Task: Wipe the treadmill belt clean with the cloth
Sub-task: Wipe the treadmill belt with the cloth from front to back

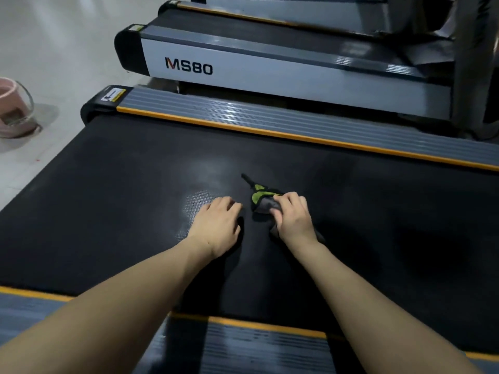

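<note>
Beyond the far side rail [310,122], grey and ribbed with an orange strip along its inner edge, stood a second treadmill [270,74] marked "MS80", and the end of a third [270,12] showed behind it. A pink bucket [13,109] sat on the pale floor [54,36] off the belt's rear left corner. The near side rail [256,346], likewise grey and orange-edged, ran under both forearms. Nothing lay on the belt between the hands and the far rail.

The treadmill belt [108,198] was black and finely textured, with a faint pale sheen in front of the left hand. The cloth [259,198] lay near the middle of the belt, under and ahead of the right hand [293,220], whose curled fingers gripped its bunched grey part. A tail of it trailed toward the far rail. The cloth was dark grey with bright green patches, crumpled rather than spread flat.

The left hand [216,225] rested on the belt just beside the cloth, apart from it, fingers loosely bent and holding nothing.
</note>
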Demonstrator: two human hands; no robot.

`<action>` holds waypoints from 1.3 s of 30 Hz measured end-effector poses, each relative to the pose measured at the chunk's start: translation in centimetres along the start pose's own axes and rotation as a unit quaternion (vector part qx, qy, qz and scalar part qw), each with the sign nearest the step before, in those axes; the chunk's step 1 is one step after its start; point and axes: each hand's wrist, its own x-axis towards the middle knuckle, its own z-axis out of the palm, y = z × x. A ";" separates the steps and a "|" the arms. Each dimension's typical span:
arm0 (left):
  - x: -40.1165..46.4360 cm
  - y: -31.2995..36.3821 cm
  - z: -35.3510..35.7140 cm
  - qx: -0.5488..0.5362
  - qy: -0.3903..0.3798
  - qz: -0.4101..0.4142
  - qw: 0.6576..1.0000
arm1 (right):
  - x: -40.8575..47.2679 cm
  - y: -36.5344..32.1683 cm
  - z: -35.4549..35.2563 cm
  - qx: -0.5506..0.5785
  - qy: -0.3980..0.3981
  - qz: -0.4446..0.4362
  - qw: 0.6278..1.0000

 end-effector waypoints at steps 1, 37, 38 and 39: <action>0.8 -0.1 0.0 0.009 0.000 0.012 1.000 | 1.1 0.7 0.2 0.007 -0.007 0.002 1.000; 14.2 -11.4 1.7 0.055 0.071 -0.068 0.994 | 17.7 9.6 2.2 -0.112 0.066 0.085 0.988; 14.2 -11.3 1.7 0.059 0.066 -0.065 0.994 | 16.7 11.2 0.8 -0.117 0.077 0.136 0.981; 14.1 -11.2 1.7 0.059 0.058 -0.066 0.994 | 16.0 11.8 -0.1 -0.118 0.082 0.177 0.974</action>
